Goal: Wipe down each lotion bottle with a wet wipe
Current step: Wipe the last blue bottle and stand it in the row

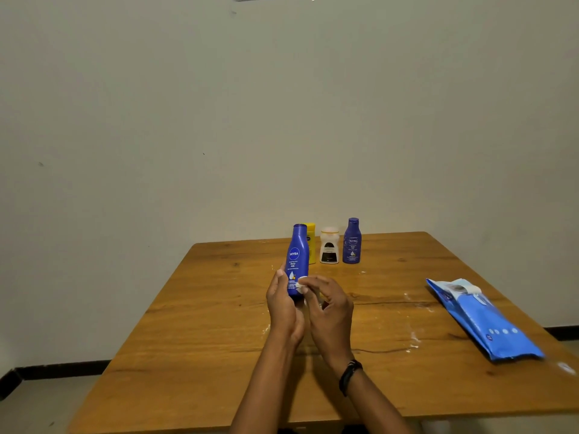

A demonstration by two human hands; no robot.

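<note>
My left hand [283, 303] grips the lower part of a blue Nivea lotion bottle [297, 256], held upright above the table. My right hand [329, 303] pinches a small white wet wipe [301, 284] against the bottle's lower right side. Behind, near the table's far edge, stand a yellow bottle [311, 245], partly hidden by the held one, a white bottle with a dark label [329, 245] and a second blue Nivea bottle [352, 241].
A blue wet-wipe pack [484, 321] lies on the right of the wooden table [194, 339], its flap peeled back. White smears mark the tabletop near the right. A plain wall rises behind the table; floor shows at the left.
</note>
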